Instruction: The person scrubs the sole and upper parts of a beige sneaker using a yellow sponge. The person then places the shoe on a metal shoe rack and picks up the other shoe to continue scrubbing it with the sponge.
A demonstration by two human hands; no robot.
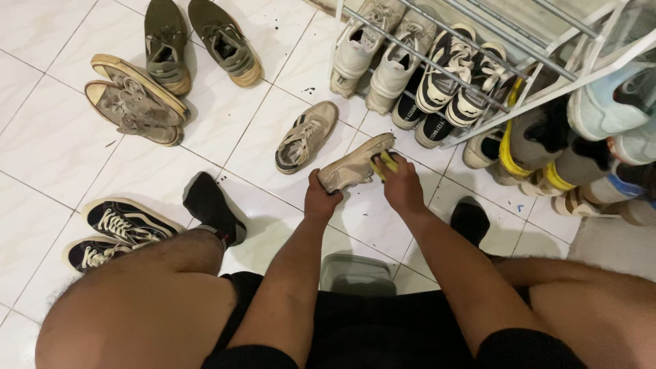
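Both hands hold beige sneaker (352,166): left hand (321,198) heel, right hand (402,184) side.

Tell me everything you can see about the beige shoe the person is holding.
The beige shoe is a low sneaker, apparently canvas or suede, with a pale sole, and it looks worn and grubby. It is held above the white tiled floor, turned on its side with its sole edge facing up. The left hand grips its heel end, while the right hand presses a yellow cloth against its toe end. Its laces are not visible.
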